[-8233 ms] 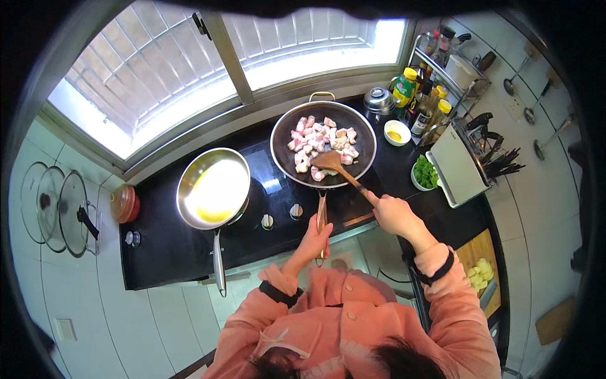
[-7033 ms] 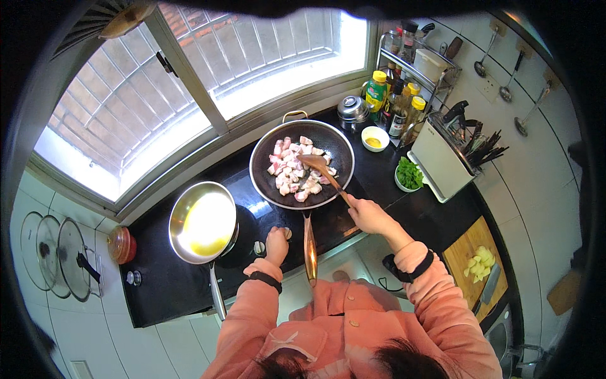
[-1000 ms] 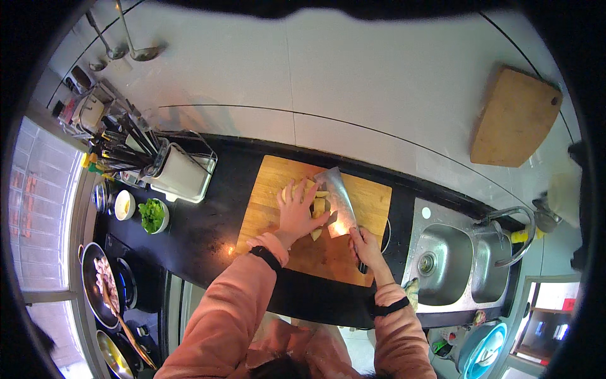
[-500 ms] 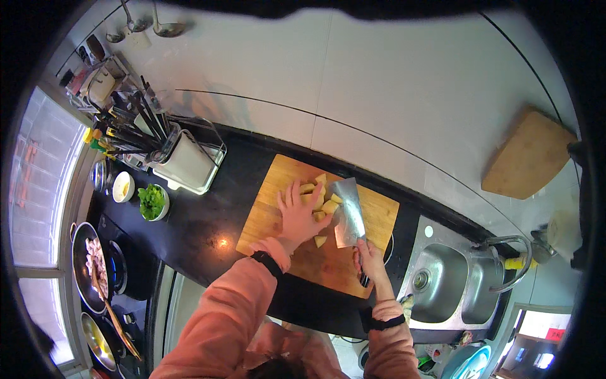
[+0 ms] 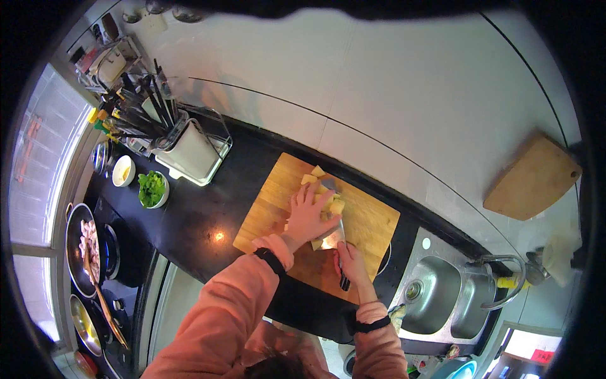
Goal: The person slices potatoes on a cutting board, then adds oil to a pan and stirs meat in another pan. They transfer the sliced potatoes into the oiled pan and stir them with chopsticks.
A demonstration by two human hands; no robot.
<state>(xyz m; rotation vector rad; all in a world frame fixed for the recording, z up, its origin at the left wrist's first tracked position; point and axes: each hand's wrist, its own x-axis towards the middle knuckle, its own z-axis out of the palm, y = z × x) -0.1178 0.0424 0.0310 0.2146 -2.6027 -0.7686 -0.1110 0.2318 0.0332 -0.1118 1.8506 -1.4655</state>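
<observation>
My right hand (image 5: 351, 261) is closed around the dark handle of a cleaver (image 5: 333, 237), whose blade lies low over the wooden cutting board (image 5: 262, 218). Much of the blade is hidden under my left hand (image 5: 307, 218), which spreads its fingers over the pale yellow potato chunks (image 5: 338, 206). Some chunks show beyond the fingertips and beside the thumb; others are covered. Whether the chunks under my palm rest on the blade or on the board, I cannot tell.
At left on the dark counter are a bowl of chopped greens (image 5: 153, 189), a small white bowl (image 5: 124, 171) and a white utensil holder (image 5: 189, 151). Farther left, a pan of meat (image 5: 77, 252) sits on the stove. A double steel sink (image 5: 432, 294) lies to the right.
The cleaver has moved left, from beside the chunks to partly beneath my left hand. My left hand has shifted slightly right, and some chunks have moved.
</observation>
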